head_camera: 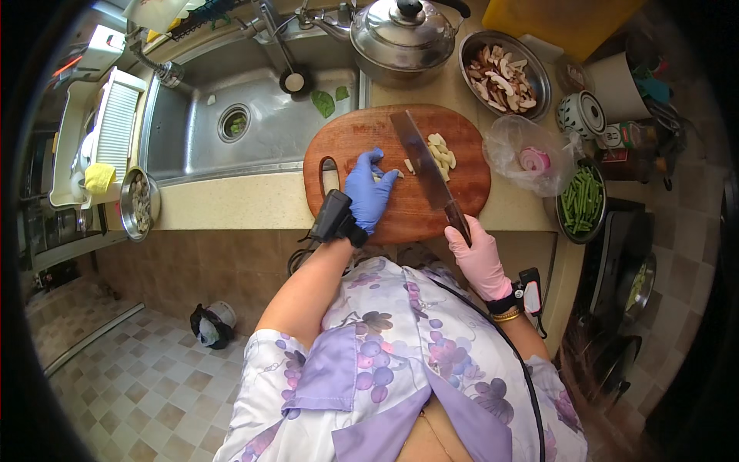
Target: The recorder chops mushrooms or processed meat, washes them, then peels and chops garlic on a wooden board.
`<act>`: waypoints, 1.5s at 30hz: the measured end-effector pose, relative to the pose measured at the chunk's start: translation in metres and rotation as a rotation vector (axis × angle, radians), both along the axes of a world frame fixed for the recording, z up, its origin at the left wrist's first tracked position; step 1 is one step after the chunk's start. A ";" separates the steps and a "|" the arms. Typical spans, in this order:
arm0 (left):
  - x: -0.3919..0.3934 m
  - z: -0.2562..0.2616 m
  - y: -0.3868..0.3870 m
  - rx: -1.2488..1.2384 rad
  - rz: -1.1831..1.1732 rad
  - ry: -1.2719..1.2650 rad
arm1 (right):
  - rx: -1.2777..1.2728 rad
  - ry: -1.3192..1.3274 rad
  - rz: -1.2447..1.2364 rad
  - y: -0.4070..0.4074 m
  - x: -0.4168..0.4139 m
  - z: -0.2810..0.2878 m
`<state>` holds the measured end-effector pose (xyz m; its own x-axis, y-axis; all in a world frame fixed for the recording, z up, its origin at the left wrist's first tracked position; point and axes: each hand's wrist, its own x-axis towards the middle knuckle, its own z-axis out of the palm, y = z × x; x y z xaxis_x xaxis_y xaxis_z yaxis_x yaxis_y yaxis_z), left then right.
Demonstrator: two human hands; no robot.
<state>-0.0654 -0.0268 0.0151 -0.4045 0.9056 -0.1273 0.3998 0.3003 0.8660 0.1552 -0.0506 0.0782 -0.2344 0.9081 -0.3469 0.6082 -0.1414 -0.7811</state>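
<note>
My left hand (368, 193), in a blue glove, rests on the wooden cutting board (369, 133) with its thumb and fingers curled around a pale garlic clove (377, 178), partly hidden by the fingers. Another bit of garlic shows at the thumb tip. In a pink glove, my right hand (479, 257) grips the dark handle of a cleaver (424, 159). Its broad blade slants across the board, apart from my left fingers. Several peeled garlic cloves (441, 155) lie just right of the blade, and one small piece (410, 166) lies to its left.
Left of the board is a steel sink (196, 124) with green leaves (323, 103). A kettle (404, 40) stands behind. Rightward are a bowl of sliced mushrooms (502, 81), a plastic bag with onion (534, 159) and a bowl of cut green beans (582, 202). Another steel bowl (140, 205) sits far left.
</note>
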 end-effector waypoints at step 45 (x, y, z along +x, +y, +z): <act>-0.005 -0.005 -0.010 0.107 -0.035 0.005 | -0.169 0.089 -0.009 -0.018 0.001 0.016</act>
